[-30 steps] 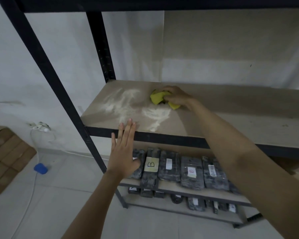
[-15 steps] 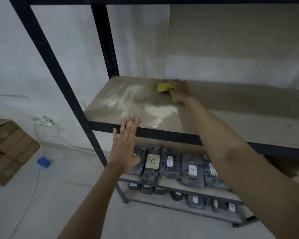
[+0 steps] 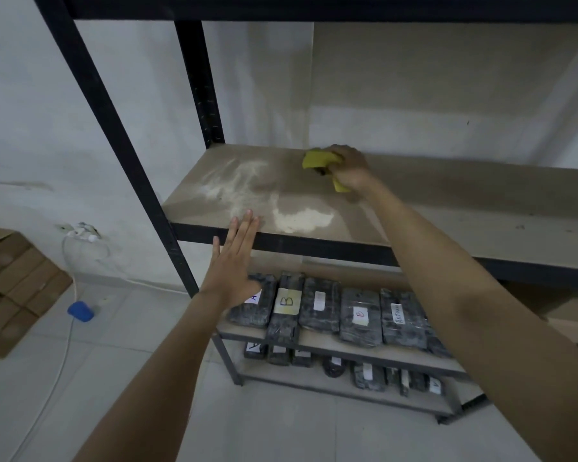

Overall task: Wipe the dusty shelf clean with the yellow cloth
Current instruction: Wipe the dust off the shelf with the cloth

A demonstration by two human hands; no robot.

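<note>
The beige shelf board (image 3: 447,208) sits in a black metal rack. White dust (image 3: 244,188) is smeared over its left part, with a denser patch (image 3: 301,220) near the front edge. My right hand (image 3: 349,166) grips the crumpled yellow cloth (image 3: 317,160) near the back of the board, right of the dust. My left hand (image 3: 234,261) is held flat with straight fingers in front of the shelf's front edge, fingertips at the edge, holding nothing.
Black uprights (image 3: 114,135) frame the rack on the left. A lower shelf holds several dark wrapped packages (image 3: 361,315) with labels. Cardboard boxes (image 3: 10,285) lie at the left on the floor, beside a white cable and a blue object (image 3: 80,311).
My right hand carried the cloth from the middle of the board toward its back edge, away from the dust. My left hand stayed flat at the front edge.
</note>
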